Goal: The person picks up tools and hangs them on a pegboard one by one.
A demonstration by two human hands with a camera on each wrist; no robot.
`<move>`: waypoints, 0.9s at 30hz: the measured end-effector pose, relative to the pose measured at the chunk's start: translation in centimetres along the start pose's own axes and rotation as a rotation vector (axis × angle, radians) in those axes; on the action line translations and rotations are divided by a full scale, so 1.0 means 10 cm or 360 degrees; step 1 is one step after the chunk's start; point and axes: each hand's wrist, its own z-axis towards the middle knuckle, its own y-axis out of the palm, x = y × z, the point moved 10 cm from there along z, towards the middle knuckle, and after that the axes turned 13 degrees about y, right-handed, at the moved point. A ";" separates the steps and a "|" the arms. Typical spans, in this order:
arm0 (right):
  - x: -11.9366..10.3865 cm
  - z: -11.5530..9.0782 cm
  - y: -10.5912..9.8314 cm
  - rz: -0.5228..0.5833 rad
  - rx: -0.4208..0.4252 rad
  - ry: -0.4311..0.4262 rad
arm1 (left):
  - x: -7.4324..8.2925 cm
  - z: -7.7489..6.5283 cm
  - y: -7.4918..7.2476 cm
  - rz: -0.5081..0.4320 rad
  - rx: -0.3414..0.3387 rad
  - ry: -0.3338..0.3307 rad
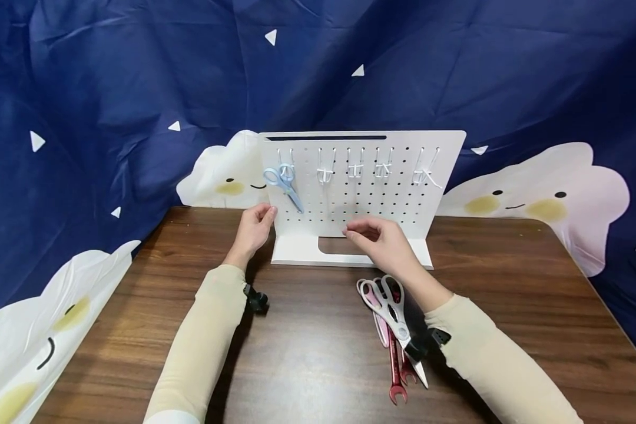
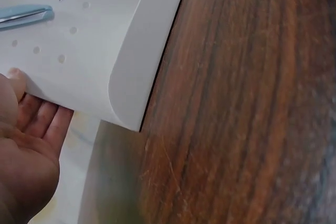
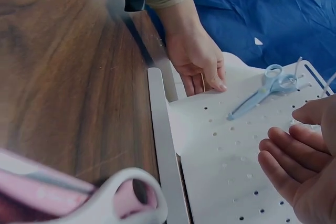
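A white pegboard [image 1: 299,228] stands on the table. My left hand [image 1: 253,228] grips its left edge; in the left wrist view the thumb [image 2: 18,80] lies on the front face and the fingers go behind. Light blue scissors [image 1: 295,198] hang from the leftmost hook, blades angled down to the right. My right hand [image 1: 386,242] hovers before the board's lower part, fingers loosely bent. In the right wrist view that hand [image 3: 307,166] holds nothing. White-handled scissors [image 1: 393,310] lie below it on the table, over pink scissors [image 1: 380,330] and red wrenches [image 1: 394,368].
Several white wire hooks [image 1: 355,169] line the board's upper part, to the right of the blue scissors. The brown wooden table [image 1: 514,282] extends to both sides. Behind it hangs a dark blue cloth [image 1: 153,70] with clouds and white triangles.
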 end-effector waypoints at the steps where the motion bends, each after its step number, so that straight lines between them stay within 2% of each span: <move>1: 0.02 -0.03 -0.03 -0.0004 0.0005 -0.0006 | 0.01 0.01 0.01 -0.0004 0.0006 0.0008; 10: 0.23 -0.30 -0.23 -0.0062 0.0049 -0.0026 | 0.02 0.02 0.02 0.0016 0.0020 -0.0022; 27: 0.60 -0.79 -0.39 -0.0170 0.0048 0.0073 | -0.02 0.01 0.02 0.0000 0.0056 -0.0076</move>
